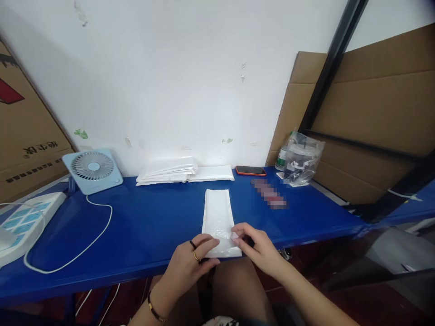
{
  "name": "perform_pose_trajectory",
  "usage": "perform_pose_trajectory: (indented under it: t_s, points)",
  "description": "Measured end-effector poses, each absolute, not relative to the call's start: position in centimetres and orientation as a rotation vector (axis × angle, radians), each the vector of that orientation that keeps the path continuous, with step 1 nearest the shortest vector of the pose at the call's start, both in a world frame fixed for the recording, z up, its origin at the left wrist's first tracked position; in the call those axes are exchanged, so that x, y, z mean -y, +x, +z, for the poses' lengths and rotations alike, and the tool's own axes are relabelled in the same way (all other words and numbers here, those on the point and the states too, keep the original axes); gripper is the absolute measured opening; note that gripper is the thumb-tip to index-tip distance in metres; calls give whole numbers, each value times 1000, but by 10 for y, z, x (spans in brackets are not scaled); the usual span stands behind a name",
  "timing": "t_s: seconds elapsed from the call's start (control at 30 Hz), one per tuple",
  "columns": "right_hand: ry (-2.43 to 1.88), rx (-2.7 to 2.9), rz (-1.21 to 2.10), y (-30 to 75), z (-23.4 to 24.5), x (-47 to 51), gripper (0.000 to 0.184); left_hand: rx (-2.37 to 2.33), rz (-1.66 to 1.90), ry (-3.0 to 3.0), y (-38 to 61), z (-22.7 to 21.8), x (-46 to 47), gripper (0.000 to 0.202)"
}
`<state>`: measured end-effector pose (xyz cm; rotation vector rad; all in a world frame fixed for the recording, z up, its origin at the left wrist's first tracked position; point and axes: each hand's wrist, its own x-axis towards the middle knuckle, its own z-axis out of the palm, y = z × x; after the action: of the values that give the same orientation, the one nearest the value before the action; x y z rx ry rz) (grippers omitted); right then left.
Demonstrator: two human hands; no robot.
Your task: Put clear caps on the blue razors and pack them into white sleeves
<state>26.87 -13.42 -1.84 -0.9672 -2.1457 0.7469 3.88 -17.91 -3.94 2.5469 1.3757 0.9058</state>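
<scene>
Two grips (188,262) (258,249) on one white envelope (218,210)

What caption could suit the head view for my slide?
Left hand and right hand at the near end of a white envelope on a blue table.

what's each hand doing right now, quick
Left hand: loosely curled, holding the near left corner of the white padded envelope.
Right hand: closed, fingertips pinching at its right edge.

You sit in what looks like a workshop corner: blue worktop (142,217), scuffed wall (170,81), stacked white envelopes (166,174), power strip (29,224), big cardboard sheets (380,99).
</scene>
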Motion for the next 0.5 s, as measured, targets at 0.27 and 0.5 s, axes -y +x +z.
perform_pose_trajectory:
  t_s: [0.27,0.5]
  points:
    - [-757,2206,174,267,-31,149,16,-1635,740,2314,52,-17,174,11]
    - [-760,2405,-65,259,-39,155,15,-1395,624,2691,41,-22,179,24]
